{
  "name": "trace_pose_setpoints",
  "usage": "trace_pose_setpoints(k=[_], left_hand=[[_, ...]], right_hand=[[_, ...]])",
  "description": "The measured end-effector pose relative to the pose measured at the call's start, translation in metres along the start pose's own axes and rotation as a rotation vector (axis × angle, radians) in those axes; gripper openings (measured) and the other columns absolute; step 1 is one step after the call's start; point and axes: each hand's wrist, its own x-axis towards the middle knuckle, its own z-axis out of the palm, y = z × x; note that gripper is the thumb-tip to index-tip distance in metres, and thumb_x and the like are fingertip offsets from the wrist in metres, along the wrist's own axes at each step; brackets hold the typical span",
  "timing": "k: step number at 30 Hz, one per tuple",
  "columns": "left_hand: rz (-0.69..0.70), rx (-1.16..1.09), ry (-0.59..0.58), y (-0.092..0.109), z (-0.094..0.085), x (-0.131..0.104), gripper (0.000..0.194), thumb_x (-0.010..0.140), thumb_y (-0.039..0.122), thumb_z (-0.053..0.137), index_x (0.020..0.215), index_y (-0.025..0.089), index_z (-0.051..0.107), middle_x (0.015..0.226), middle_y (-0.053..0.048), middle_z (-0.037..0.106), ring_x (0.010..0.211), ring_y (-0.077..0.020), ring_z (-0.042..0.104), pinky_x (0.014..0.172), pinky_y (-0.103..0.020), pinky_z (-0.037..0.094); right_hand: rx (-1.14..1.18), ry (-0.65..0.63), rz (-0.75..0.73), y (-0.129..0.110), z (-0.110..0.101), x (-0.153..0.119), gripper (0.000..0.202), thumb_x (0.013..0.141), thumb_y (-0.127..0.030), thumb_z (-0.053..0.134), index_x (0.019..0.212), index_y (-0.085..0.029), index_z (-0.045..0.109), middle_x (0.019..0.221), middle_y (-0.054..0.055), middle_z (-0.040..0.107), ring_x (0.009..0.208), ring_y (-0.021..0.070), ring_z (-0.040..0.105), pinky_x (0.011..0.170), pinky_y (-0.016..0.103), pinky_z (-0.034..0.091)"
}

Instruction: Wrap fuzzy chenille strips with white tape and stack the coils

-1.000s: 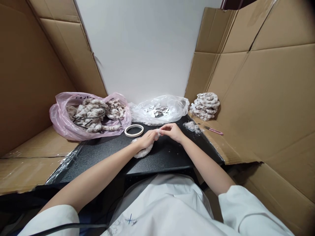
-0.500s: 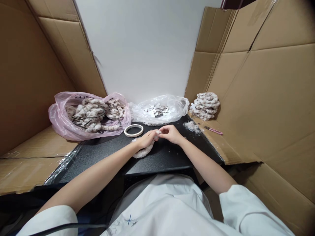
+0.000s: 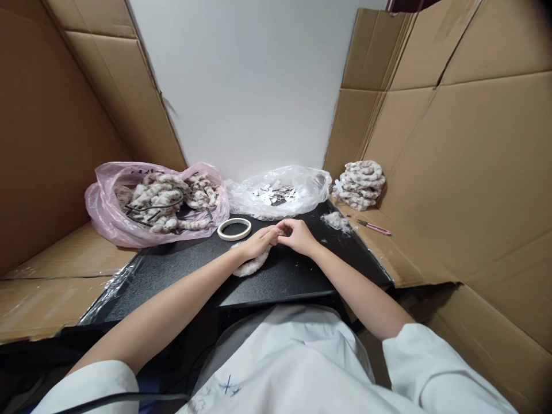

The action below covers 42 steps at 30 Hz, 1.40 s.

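Observation:
A fluffy white-and-brown ring (image 3: 253,267) lies partly under my left hand (image 3: 259,242) on the black tabletop. My left fingers are closed on the far right part of this furry ring. My right hand (image 3: 297,237) meets them there, its thumb and fingers pinched together on the same fluffy end. The fingertips cover most of what is between them. Just behind my left hand rests a roll of white tape (image 3: 234,237), flat on the table.
A pink plastic bag (image 3: 112,230) of furry strips stands at the left. Behind my hands, a clear bag (image 3: 313,187) holds small white tags. To the right are stacked fluffy rings (image 3: 364,184), loose fluff (image 3: 338,221) and a pink cutter (image 3: 379,229). Cardboard walls (image 3: 487,172) flank the table.
My right fingers have closed in against the left fingertips, and less of the fluffy end shows between them. The other things have stayed in place.

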Motion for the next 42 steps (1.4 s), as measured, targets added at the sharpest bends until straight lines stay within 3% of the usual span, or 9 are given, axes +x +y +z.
trace_pose_setpoints(k=[3,7,19,28,38,42], left_hand=[[-0.026,-0.085,0.034,0.001,-0.001,0.000,0.033,0.084,0.049,0.044,0.074,0.018,0.044,0.060,0.005,0.037,0.052,-0.0087,0.033,0.045,-0.021,0.026],[-0.013,-0.124,0.039,0.002,-0.002,0.000,0.035,0.085,0.050,0.046,0.071,0.018,0.042,0.060,0.005,0.035,0.051,-0.0077,0.030,0.043,-0.020,0.024],[-0.038,-0.206,0.031,0.002,0.001,-0.001,0.034,0.083,0.051,0.043,0.074,0.019,0.038,0.059,0.006,0.032,0.050,-0.0074,0.027,0.043,-0.019,0.022],[-0.005,-0.174,0.037,-0.001,0.002,-0.001,0.032,0.083,0.049,0.042,0.073,0.019,0.039,0.061,0.006,0.033,0.054,-0.0086,0.030,0.048,-0.021,0.027],[0.034,0.004,0.019,0.003,0.004,-0.003,0.043,0.084,0.057,0.041,0.067,0.018,0.039,0.061,0.004,0.034,0.055,-0.0087,0.028,0.051,-0.025,0.025],[0.000,-0.098,0.057,0.004,0.005,-0.003,0.039,0.083,0.055,0.044,0.069,0.018,0.038,0.059,0.004,0.032,0.052,-0.0081,0.026,0.047,-0.024,0.022]], right_hand=[[0.083,0.028,0.025,0.002,-0.006,0.002,0.031,0.060,-0.025,0.074,0.088,-0.015,0.067,0.079,0.002,0.066,0.071,0.0140,0.059,0.067,0.027,0.048],[0.207,0.017,0.132,0.005,-0.013,0.005,0.024,0.064,-0.036,0.074,0.073,-0.015,0.068,0.072,0.004,0.068,0.069,0.0168,0.062,0.068,0.031,0.050],[0.596,0.004,0.341,0.004,0.003,0.006,0.032,0.044,-0.031,0.085,0.064,-0.016,0.066,0.063,-0.001,0.067,0.062,0.0129,0.062,0.072,0.030,0.052],[0.543,-0.052,0.307,0.007,0.003,0.005,0.031,0.049,-0.032,0.083,0.067,-0.015,0.064,0.065,-0.002,0.065,0.064,0.0127,0.061,0.072,0.030,0.050],[0.479,0.018,0.233,0.009,0.002,0.006,0.035,0.050,-0.036,0.083,0.071,-0.015,0.065,0.072,0.001,0.066,0.069,0.0145,0.061,0.074,0.031,0.050],[0.433,-0.007,0.212,0.008,0.002,0.006,0.033,0.053,-0.035,0.081,0.075,-0.015,0.066,0.070,-0.001,0.063,0.066,0.0126,0.057,0.069,0.028,0.048]])
